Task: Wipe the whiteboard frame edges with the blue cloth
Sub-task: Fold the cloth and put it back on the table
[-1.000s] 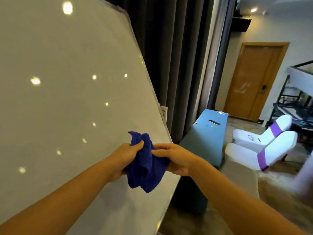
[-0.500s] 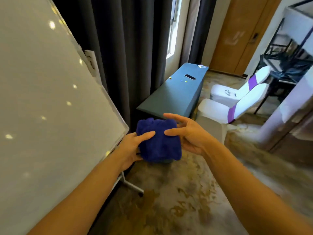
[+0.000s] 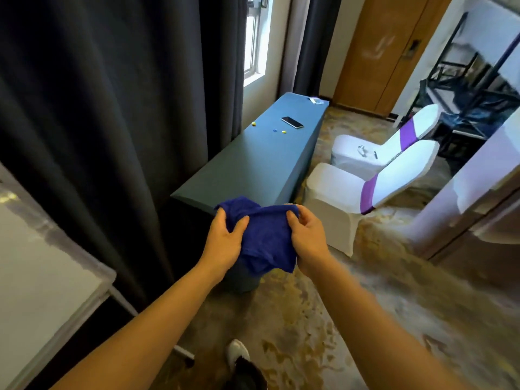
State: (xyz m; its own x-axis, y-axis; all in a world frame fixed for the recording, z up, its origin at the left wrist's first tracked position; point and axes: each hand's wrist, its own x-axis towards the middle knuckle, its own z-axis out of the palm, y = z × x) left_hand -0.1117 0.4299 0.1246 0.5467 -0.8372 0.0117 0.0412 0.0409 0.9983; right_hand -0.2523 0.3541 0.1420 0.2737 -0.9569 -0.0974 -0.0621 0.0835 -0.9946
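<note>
Backdrop: dark curtain (image 3: 112, 108); whiteboard frame (image 3: 108, 278) leftward.
Grip: left hand (image 3: 225, 243), right hand (image 3: 308, 237) clutch blue cloth (image 3: 264, 237).
Progress: cloth off frame; wiping seemingly pending.

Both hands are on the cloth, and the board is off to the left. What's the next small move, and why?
Probably bunch the cloth into the left hand and carry it left to the whiteboard frame: the right hand grips it too, in mid-air, apart from the frame.
</note>
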